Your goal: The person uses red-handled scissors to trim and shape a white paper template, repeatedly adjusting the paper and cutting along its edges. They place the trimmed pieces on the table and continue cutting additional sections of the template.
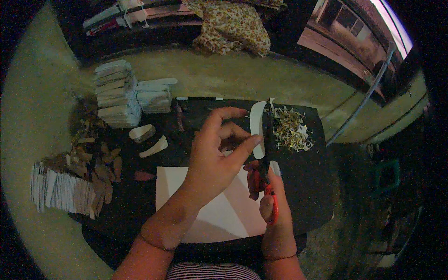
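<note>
My left hand (217, 151) is raised over the dark table, its thumb and a fingertip at the edge of a curved white paper piece (257, 133) shaped like a long oval. In my right hand (280, 200) is a pair of scissors (274, 205) with orange-red handles. The dark blades point away from me and lie right beside the paper piece's right edge; whether they touch it I cannot tell. Below both hands a large white sheet (210, 224) lies flat on the table. A small pale patch shows by my right thumb, too unclear to name.
A heap of thin paper trimmings (291, 130) lies at the far right. Tall stacks of cut pieces (116, 95) stand at the back left, with a long row (63, 191) at the left edge. Loose pieces (154, 147) and a dark marker (199, 98) lie on the table (308, 196).
</note>
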The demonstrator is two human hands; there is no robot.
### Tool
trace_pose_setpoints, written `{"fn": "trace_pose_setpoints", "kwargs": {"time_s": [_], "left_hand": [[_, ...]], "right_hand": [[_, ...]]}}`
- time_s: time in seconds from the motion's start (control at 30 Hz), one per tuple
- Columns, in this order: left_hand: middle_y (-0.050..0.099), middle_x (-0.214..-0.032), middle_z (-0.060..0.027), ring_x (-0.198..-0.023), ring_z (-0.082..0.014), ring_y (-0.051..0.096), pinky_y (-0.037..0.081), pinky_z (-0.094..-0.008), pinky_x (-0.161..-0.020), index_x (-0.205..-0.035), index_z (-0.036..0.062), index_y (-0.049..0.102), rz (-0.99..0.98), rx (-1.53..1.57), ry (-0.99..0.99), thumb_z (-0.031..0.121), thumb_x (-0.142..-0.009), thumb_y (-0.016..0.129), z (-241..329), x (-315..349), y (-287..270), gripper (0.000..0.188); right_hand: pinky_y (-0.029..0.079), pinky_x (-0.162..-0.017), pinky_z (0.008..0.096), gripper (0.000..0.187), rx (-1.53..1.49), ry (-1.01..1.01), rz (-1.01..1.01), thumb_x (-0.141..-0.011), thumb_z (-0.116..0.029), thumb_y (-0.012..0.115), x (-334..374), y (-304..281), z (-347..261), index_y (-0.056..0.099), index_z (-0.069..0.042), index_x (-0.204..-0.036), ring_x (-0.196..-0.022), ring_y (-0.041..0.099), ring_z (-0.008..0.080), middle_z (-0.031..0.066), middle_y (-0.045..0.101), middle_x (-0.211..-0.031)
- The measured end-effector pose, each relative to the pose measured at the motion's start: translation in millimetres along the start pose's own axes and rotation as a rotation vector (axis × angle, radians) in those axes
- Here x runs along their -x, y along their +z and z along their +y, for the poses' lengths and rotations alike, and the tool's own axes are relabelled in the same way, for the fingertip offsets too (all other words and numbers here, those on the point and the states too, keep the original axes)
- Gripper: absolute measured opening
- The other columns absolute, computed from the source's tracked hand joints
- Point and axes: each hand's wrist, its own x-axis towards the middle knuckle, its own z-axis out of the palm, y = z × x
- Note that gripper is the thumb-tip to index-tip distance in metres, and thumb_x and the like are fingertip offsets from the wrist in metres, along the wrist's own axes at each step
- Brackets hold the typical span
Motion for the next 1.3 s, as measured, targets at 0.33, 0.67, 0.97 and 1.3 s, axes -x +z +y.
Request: {"fn": "trace_pose_setpoints", "kwargs": {"time_s": [0.33,0.67,0.97,1.3], "left_hand": [[0.058,-0.072,-0.0057,-0.067,-0.0119,0.057,0.048,-0.0232,-0.06,-0.103,0.004,0.041,0.026,-0.008,0.001,0.0,-0.07,0.064,-2,0,-2,0.04],[0.058,-0.07,-0.0048,-0.064,-0.0109,0.056,0.046,-0.0215,-0.057,-0.101,0.0045,0.041,0.051,-0.056,0.0,0.0,-0.07,0.064,-2,-1,-1,0.04],[0.058,-0.07,-0.0055,-0.064,-0.0101,0.056,0.047,-0.0213,-0.056,-0.098,0.0052,0.041,0.053,-0.023,0.003,0.0,-0.07,0.064,-5,-1,-2,0.037],[0.058,-0.076,-0.0046,-0.067,-0.0089,0.055,0.045,-0.0214,-0.058,-0.088,0.004,0.049,0.104,-0.044,0.158,0.003,-0.071,0.063,-16,-2,1,0.022]], "right_hand": [[0.029,-0.044,0.0212,0.097,0.057,-0.039,-0.04,-0.054,-0.083,0.036,-3,-4,3,0.046,0.001,-0.102,-0.051,0.037,0.0071,-0.001,0.04,-0.063],[0.028,-0.043,0.0201,0.094,0.047,-0.014,-0.056,-0.053,-0.082,0.039,-1,-7,6,0.046,-0.001,-0.102,-0.053,0.037,0.0056,-0.0012,0.042,-0.067],[0.021,-0.04,0.0179,0.095,0.077,0.089,-0.028,-0.044,-0.086,0.039,-3,-6,3,0.047,-0.005,-0.093,-0.047,0.03,0.0011,-0.0079,0.037,-0.057],[0.02,-0.039,0.0183,0.089,0.09,0.047,0.041,-0.051,-0.084,0.036,-3,-3,5,0.045,-0.004,-0.091,-0.045,0.028,0.001,-0.0085,0.033,-0.052]]}}
